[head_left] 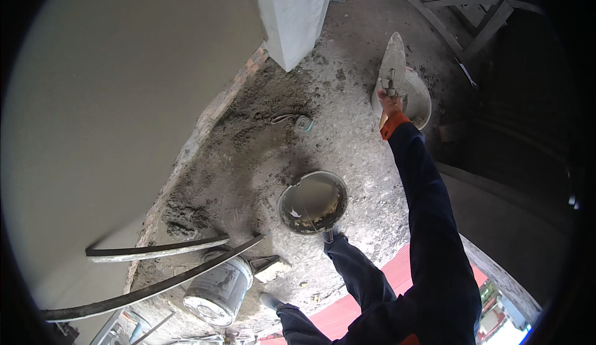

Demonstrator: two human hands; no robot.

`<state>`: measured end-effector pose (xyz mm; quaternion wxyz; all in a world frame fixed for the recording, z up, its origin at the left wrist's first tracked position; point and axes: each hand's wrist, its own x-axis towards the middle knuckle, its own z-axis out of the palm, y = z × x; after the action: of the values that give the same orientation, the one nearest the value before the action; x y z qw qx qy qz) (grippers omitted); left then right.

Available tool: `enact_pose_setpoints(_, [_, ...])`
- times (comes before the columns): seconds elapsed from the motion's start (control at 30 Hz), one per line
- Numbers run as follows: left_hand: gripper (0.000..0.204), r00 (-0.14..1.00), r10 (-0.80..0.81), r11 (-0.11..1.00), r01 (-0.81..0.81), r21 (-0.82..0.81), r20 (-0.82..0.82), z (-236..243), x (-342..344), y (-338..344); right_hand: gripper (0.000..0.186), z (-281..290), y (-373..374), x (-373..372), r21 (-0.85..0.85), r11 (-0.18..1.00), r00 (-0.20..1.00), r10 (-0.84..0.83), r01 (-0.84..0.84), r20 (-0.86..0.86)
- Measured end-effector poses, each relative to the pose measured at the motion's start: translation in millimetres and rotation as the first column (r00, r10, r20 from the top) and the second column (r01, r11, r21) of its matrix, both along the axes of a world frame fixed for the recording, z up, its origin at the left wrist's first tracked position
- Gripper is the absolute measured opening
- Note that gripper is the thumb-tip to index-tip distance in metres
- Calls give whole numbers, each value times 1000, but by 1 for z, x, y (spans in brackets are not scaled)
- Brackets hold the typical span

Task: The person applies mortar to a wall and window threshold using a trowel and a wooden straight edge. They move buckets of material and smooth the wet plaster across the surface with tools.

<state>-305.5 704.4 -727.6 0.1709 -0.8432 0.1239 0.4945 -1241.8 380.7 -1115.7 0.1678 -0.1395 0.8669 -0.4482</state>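
Observation:
My right hand [390,104] reaches far forward, closed round the handle of a pointed trowel [395,56]. The trowel's grey blade points away from me. Below and beside the hand stands a pale bucket [423,106], partly covered by the trowel and the hand. Nearer my feet is a dark round bucket [282,208] with grey, wet-looking material [316,195] inside and a thin wire handle across it. A small tape measure [304,123] with a strap lies on the dirty ground between the buckets and the wall. My left hand is out of view.
A smooth grey plastered wall [124,96] fills the left, meeting a pale square column [292,22]. Two long straightedges [161,249] lean at lower left, by a white bucket [220,289]. A metal frame [478,25] stands far right. Loose mortar litters the ground along the wall.

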Motion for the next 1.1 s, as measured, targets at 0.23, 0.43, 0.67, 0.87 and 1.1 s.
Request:
enact_pose_setpoints(0.23, [54,995,-58,987,69,144,-79,27,-23,-17,40,77,25,-22,129,914,852,-405,384,332])
enact_pose_setpoints(0.43, [55,979,124,989,-108,-106,163,25,-45,-7,48,178,91,11,88,964,954,230,-250,193])
enact_pose_setpoints(0.67, [60,981,-26,889,-64,-453,-190,18,-103,-70,54,355,127,170,-61,997,834,77,-52,546])
enact_pose_setpoints(0.87, [18,793,-478,520,-92,-849,-378,78,-110,-124,18,547,137,425,-214,846,678,523,-489,517])
enact_pose_setpoints(1.1, [46,265,-615,255,-825,-505,-743,197,-24,-150,20,671,181,775,-186,630,557,763,-754,326])
